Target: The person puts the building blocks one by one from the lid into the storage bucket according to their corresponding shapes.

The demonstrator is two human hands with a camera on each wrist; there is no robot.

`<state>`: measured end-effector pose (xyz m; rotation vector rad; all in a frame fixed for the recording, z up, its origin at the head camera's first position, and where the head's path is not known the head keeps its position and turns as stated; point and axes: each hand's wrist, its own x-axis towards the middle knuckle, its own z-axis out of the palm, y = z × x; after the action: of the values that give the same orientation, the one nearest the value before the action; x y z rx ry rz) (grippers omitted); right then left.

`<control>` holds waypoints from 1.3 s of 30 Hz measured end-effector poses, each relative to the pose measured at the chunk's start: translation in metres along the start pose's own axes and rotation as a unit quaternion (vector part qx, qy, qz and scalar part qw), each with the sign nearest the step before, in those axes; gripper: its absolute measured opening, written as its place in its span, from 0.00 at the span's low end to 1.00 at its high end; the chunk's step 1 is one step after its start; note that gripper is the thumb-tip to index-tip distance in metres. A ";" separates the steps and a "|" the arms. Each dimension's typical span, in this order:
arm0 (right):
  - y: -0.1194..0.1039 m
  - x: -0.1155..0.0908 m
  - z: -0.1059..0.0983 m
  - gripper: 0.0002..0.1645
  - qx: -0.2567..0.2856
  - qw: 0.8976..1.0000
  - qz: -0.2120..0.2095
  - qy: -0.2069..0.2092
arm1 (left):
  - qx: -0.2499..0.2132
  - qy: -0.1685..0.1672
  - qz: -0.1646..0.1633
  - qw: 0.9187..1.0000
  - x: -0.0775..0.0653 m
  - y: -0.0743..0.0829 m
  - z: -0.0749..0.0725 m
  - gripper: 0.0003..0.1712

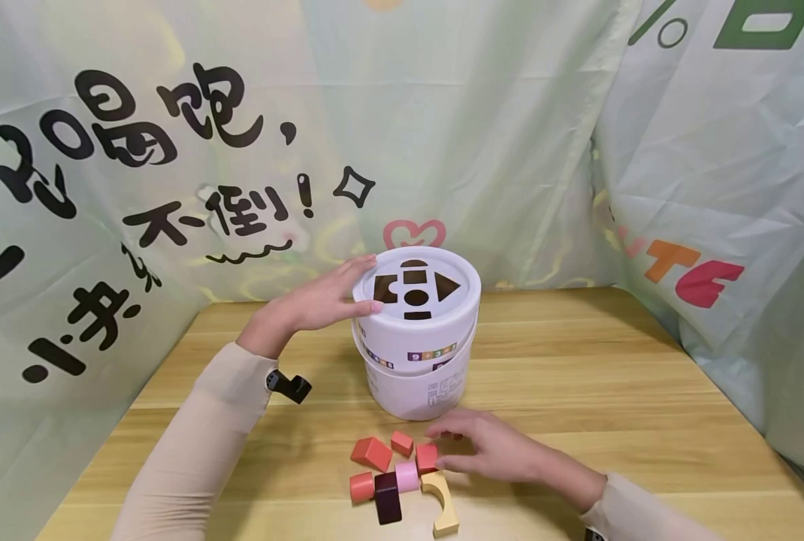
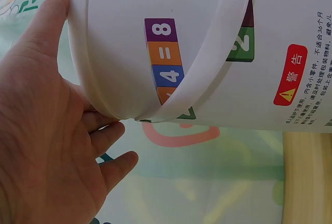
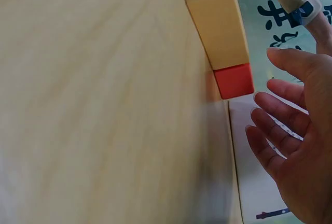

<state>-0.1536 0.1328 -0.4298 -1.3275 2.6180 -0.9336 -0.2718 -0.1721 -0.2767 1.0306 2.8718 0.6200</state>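
A white bucket (image 1: pixel 412 391) stands upright on the table, its lid (image 1: pixel 454 308) cut with several shaped holes. My left hand (image 1: pixel 317 300) rests against the lid's left rim with relaxed fingers; in the left wrist view the fingertips touch the rim. My right hand (image 1: pixel 497 447) is low in front of the bucket, fingers spread around the near side of a red block (image 1: pixel 426 457). In the right wrist view that hand's fingers are loosely extended, with nothing between them, beside the red block and the yellow arch block (image 3: pixel 218 24).
Close by lie a red wedge-like block (image 1: pixel 371 454), a small red block (image 1: pixel 402 443), a red cylinder (image 1: pixel 361 488), a pink cylinder (image 1: pixel 407 476) and a dark purple block (image 1: pixel 388 497). Printed curtains (image 1: pixel 510 150) hang behind the wooden table (image 1: pixel 578 361) and along its sides.
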 end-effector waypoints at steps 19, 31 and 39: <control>0.002 0.006 0.008 0.23 -0.011 0.999 0.016 -0.029 | -0.008 -0.006 0.000 1.000 -0.002 0.001 0.002 0.57; 0.002 0.008 0.008 0.28 -0.008 0.999 0.027 -0.040 | -0.008 -0.001 -0.006 1.000 -0.001 0.001 0.001 0.57; 0.006 0.009 0.006 0.24 0.000 0.999 0.030 -0.038 | -0.006 -0.004 -0.006 1.000 -0.001 0.002 0.000 0.57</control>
<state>-0.1616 0.1257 -0.4356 -1.2518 2.5842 -0.8582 -0.2697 -0.1716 -0.2766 1.0108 2.8623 0.6303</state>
